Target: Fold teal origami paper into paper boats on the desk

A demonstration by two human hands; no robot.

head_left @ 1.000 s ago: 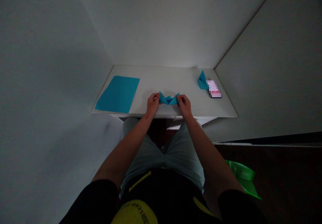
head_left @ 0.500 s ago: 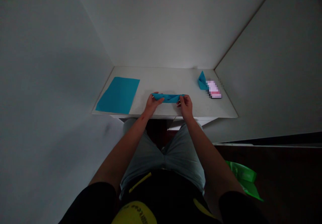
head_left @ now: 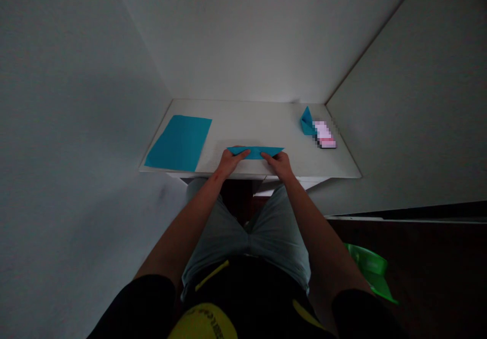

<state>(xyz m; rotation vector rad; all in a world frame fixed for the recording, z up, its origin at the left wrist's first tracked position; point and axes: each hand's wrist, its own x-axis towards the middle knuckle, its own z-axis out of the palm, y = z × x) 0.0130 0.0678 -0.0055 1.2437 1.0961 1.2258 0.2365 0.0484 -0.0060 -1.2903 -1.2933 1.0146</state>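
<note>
A long, narrow piece of folded blue paper (head_left: pixel 255 153) is held level above the front part of the white tabletop (head_left: pixel 243 121). My left hand (head_left: pixel 231 161) grips its left half, thumb pressed on the near face and fingers behind. On the right half, my right hand (head_left: pixel 280 165) pinches it the same way. Both thumbs point inward toward the middle of the paper. The fingers behind the paper are mostly hidden.
Flat blue paper (head_left: pixel 180 143) lies at the table's left. A folded blue paper boat (head_left: pixel 306 122) stands at the back right, beside a phone (head_left: pixel 324 134) blurred by pixels. Walls rise behind and on both sides. A green plastic object (head_left: pixel 371 268) is low on the right.
The folded paper has come slightly nearer to me, and its near face now looks flatter and straighter. My right hand has shifted its grip, its thumb now lying inward along the paper.
</note>
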